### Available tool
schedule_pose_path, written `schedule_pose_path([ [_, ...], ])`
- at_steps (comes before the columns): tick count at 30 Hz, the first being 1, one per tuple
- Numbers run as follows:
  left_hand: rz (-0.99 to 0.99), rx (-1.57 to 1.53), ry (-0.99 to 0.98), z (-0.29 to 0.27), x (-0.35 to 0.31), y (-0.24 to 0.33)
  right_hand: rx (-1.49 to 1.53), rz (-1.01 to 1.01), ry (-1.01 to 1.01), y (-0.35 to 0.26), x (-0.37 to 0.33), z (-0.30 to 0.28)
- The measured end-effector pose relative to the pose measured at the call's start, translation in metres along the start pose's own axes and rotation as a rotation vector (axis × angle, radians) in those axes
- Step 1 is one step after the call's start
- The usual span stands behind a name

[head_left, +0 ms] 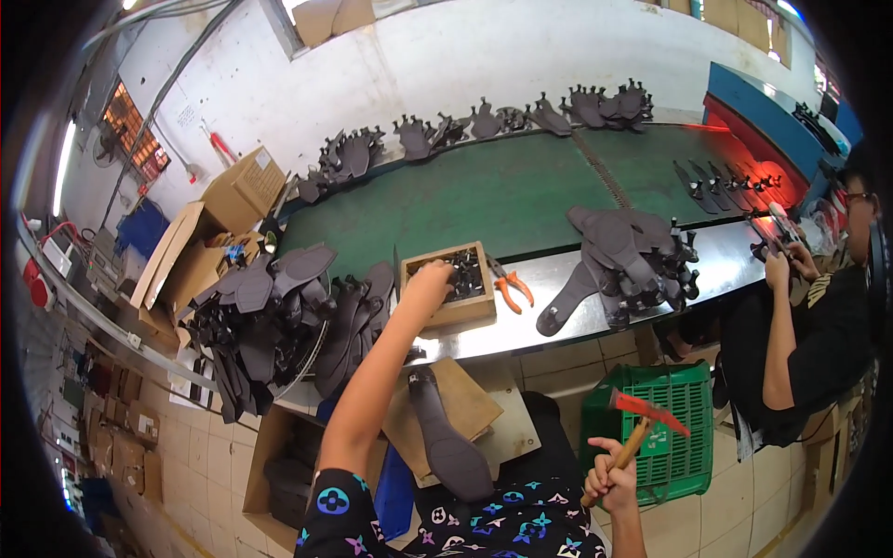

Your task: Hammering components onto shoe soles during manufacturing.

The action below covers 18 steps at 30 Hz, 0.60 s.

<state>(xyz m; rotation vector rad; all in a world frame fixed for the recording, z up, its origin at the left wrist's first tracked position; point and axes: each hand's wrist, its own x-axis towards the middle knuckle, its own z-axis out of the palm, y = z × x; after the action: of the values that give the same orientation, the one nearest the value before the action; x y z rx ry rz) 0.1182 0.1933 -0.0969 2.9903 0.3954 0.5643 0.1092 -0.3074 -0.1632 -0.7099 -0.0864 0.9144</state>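
Note:
My left hand (pixel 433 279) reaches into a wooden box (pixel 456 313) of small black parts (pixel 468 277). Its fingers are bent downward among them, and whatever they pinch is hidden. My right hand (pixel 609 476) grips the wooden handle of a hammer (pixel 644 423) with a red head, raised at the lower right. In front of me a dark shoe sole (pixel 446 446) lies on a tan board (pixel 465 400), with a small black piece at its narrow far end. Orange-handled pliers (pixel 510 285) lie just right of the box.
Piles of dark soles (pixel 279 288) stand left of the box and more soles (pixel 614 251) to the right. A green conveyor belt (pixel 446 205) runs behind. A green crate (pixel 688 400) stands on the floor at right, near a co-worker (pixel 800 344) handling a piece. A cardboard box (pixel 265 502) sits lower left.

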Motion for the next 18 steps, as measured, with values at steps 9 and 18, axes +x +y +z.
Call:
schedule_pose_path([
  [9,0.42,0.346,-0.262,0.005,0.035,0.0,-0.163,-0.263,-0.021,0.006,0.024,0.025],
  [18,0.353,-0.195,0.421,-0.097,-0.041,0.107,-0.546,-0.322,-0.325,-0.046,0.056,0.086],
])
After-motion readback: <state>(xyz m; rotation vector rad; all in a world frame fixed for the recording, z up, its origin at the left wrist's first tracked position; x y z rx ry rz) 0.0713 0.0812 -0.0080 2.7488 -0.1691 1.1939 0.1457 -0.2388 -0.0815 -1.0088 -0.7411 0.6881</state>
